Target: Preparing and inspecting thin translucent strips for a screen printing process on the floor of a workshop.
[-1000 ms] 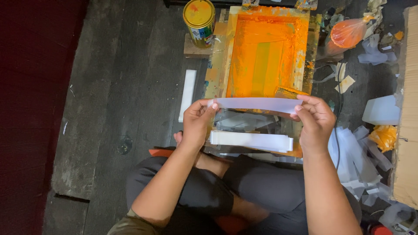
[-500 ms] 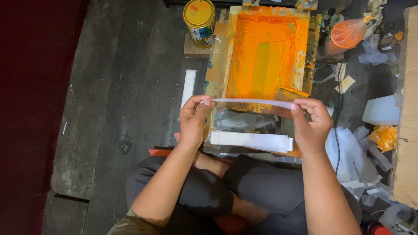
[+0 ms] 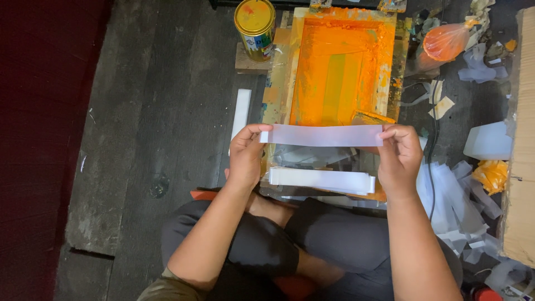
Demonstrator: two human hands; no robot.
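Note:
I hold a long white strip (image 3: 322,135) flat and level between both hands, above the near end of an orange-stained printing screen (image 3: 340,67). My left hand (image 3: 246,156) pinches the strip's left end. My right hand (image 3: 399,159) pinches its right end. Below the strip, a stack of similar white strips (image 3: 321,180) lies on the frame's near edge. Between them sit clear film pieces.
A yellow paint can (image 3: 255,28) stands at the screen's far left corner. One white strip (image 3: 241,114) lies on the dark floor to the left. An orange bag (image 3: 446,40), scattered paper scraps (image 3: 462,212), a black cable and a cardboard box (image 3: 521,145) crowd the right side.
The strip was turned edge-on half a second ago and now faces flat toward me again. Both hands have stayed at its ends.

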